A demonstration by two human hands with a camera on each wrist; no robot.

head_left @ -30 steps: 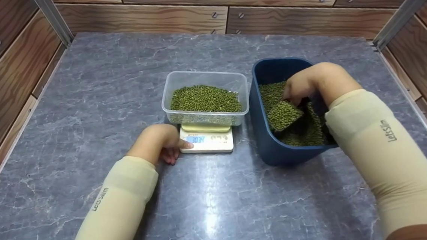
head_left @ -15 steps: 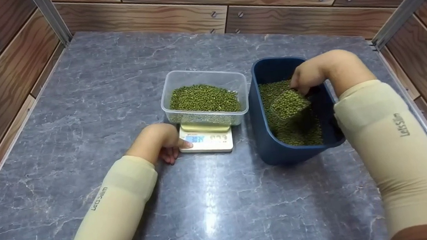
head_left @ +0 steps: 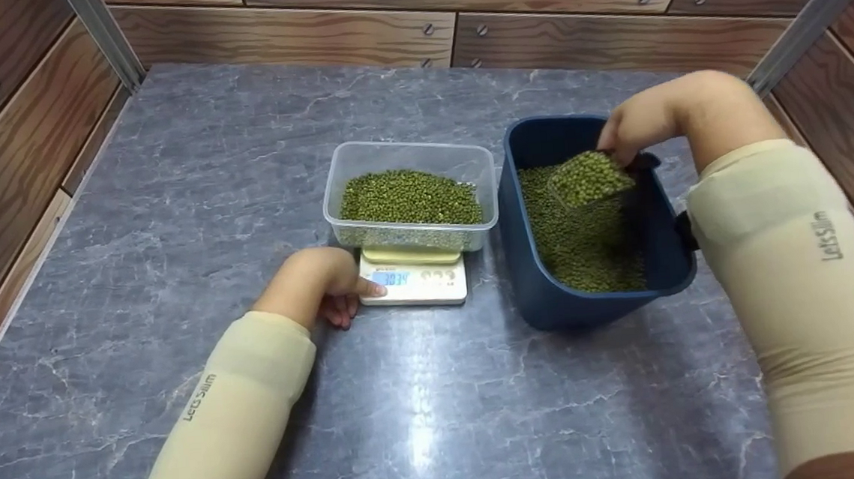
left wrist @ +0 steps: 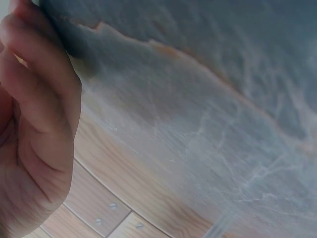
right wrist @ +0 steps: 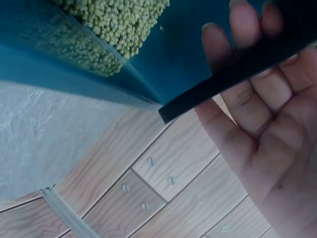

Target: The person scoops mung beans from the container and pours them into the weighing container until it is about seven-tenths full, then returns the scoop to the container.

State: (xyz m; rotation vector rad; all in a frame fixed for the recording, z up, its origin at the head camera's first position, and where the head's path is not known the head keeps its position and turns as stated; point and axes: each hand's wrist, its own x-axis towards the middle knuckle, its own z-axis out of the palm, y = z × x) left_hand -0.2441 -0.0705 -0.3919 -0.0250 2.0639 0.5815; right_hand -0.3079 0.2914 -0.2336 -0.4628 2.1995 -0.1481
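Fingers of left hand [head_left: 328, 276], well left of blue bin [head_left: 590, 311]: loosely bent, holding nothing; one tip rests on scale [head_left: 438, 293]. Clear box [head_left: 412, 237] of green beans [head_left: 407, 196], on scale, just left of bin. Scoop [head_left: 578, 200] full of beans, over beans in bin, gripped by right hand [head_left: 637, 128]: fingers curled round dark handle [right wrist: 198, 95]. Scoop likely stiff, light; hold by handle, keep flat, small slick beans may roll out. Head view shows lit numbers [head_left: 391, 278] on scale; right wrist view shows finger wrap better.
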